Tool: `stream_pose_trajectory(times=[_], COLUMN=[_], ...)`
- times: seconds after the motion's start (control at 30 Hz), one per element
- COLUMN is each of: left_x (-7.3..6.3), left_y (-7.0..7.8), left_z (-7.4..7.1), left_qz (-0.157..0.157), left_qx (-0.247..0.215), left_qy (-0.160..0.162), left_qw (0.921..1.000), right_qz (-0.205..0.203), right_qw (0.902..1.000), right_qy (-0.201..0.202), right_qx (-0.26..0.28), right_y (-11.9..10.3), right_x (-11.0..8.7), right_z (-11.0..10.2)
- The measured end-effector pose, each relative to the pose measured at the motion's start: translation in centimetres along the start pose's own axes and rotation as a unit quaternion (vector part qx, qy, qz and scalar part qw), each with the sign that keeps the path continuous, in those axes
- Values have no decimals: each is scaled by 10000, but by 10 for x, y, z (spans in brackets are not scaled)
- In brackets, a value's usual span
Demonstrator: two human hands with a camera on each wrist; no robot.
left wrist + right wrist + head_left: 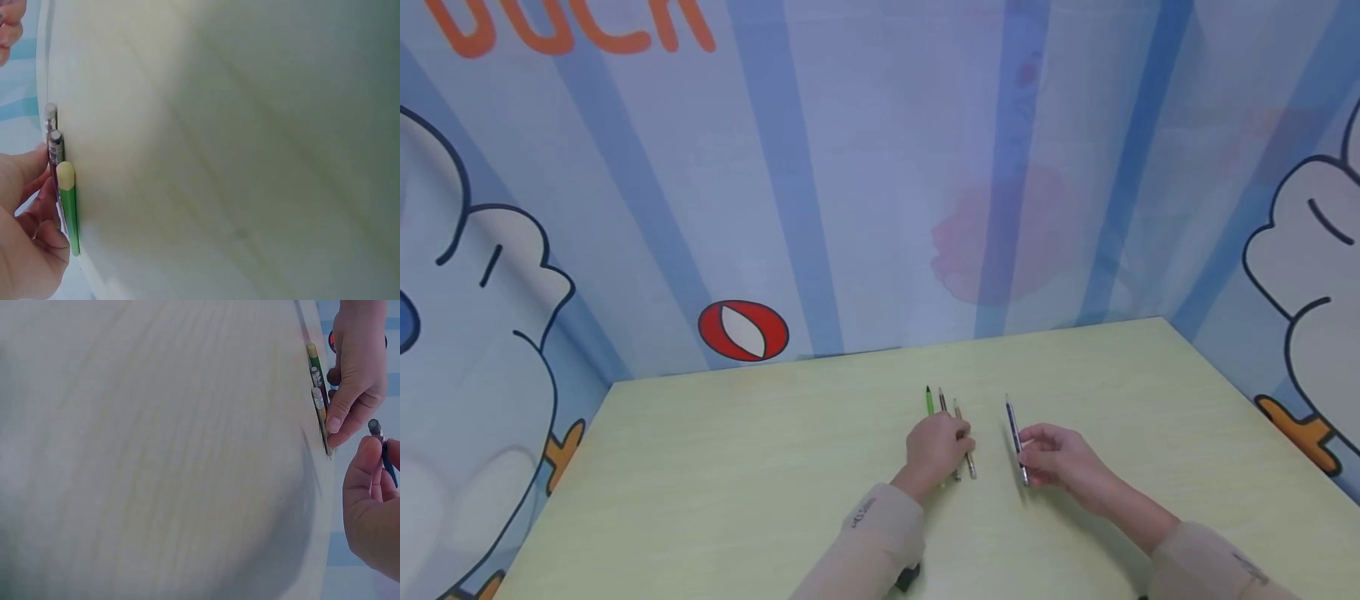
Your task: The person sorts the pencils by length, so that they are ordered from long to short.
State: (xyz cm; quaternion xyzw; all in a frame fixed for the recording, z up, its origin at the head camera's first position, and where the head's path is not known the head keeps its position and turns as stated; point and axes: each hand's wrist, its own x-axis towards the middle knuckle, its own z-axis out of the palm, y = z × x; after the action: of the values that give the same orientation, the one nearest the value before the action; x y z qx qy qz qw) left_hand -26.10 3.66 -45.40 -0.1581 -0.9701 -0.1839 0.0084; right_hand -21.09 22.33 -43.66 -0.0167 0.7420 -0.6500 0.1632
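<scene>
Three pencils lie side by side on the table: a green pencil (929, 401), a dark pencil (943, 402) and a light-coloured pencil (972, 464). My left hand (936, 447) is over their middles, thumb and curled fingers around the row; part of each is hidden beneath it. The left wrist view shows the green one's yellow end (65, 167) beside the metal-banded ends of the others. To the right, my right hand (1066, 462) pinches a dark blue pencil (1013, 427) between thumb and fingers near its lower end. That pencil is raised, its point away from me.
The pale yellow-green table (737, 467) extends around both hands. Behind it hangs a blue striped cloth (880, 167) with cartoon figures, meeting the table's far edge. A small black object (907, 577) shows beside the left sleeve.
</scene>
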Motion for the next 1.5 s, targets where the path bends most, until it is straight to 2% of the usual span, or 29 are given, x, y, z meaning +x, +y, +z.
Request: stream_pose_trajectory(times=[0.4, 0.63, 1.03, 1.33, 1.5], left_x=[1, 2, 2, 3, 3], left_y=[1, 2, 3, 1, 1], left_z=[0, -1, 0, 3, 3], left_qz=[-116, -144, -222, -142, -199], left_qx=[63, 24, 144, 176, 145], left_qy=[-51, -107, -117, -69, -98], left_qw=[9999, 9998, 9996, 9997, 9997], right_qz=[-261, -353, -146, -38, -15], right_qw=[9988, 9961, 9854, 9816, 9774], right_qy=[344, 592, 887, 873, 901], right_qx=[-225, -556, -1446, -1697, -1914], right_y=[-10, -14, -6, 4, 5], right_x=[24, 39, 58, 66, 67], right_z=[1, 1, 9, 16, 23])
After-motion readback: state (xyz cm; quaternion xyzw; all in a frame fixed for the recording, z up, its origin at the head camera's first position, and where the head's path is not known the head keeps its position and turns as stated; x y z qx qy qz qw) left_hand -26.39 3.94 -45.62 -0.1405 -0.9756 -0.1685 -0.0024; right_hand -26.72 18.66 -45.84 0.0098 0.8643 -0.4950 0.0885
